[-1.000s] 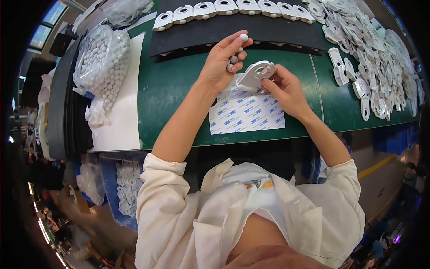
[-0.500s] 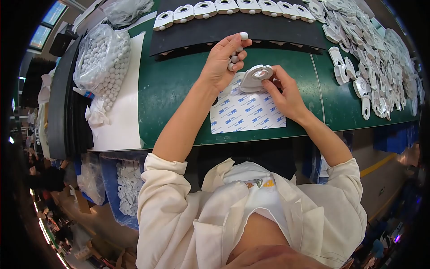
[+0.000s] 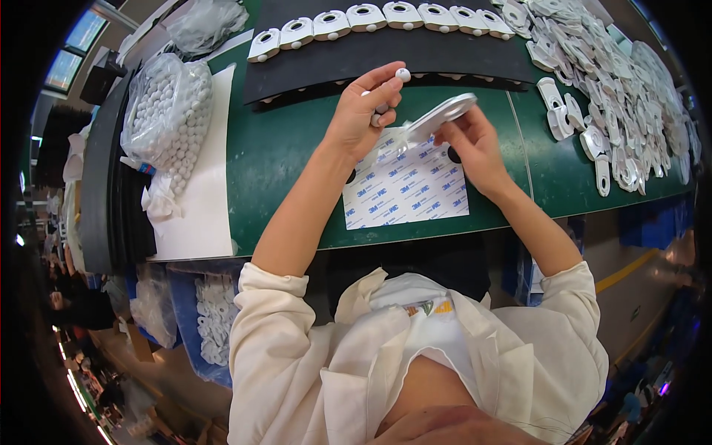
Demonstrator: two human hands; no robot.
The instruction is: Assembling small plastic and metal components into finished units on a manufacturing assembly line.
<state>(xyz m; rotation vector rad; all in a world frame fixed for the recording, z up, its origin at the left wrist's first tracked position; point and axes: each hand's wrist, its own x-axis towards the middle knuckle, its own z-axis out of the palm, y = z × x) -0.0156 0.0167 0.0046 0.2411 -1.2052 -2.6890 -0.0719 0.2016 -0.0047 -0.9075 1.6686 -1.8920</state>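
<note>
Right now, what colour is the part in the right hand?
The part is white, clearest in the head view.

"What sort of place are you working in?"

"You're in a factory assembly workshop: your green workbench (image 3: 278,159) carries a row of identical white plastic housings (image 3: 366,23) and a heap of loose parts (image 3: 623,111); a yellow floor line (image 3: 624,274) runs behind."

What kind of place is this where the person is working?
It looks like a factory or workshop, most likely. There's a big heap of similar white parts, a clear bag of small white balls, and a neat row of white pieces on a black board.
</note>
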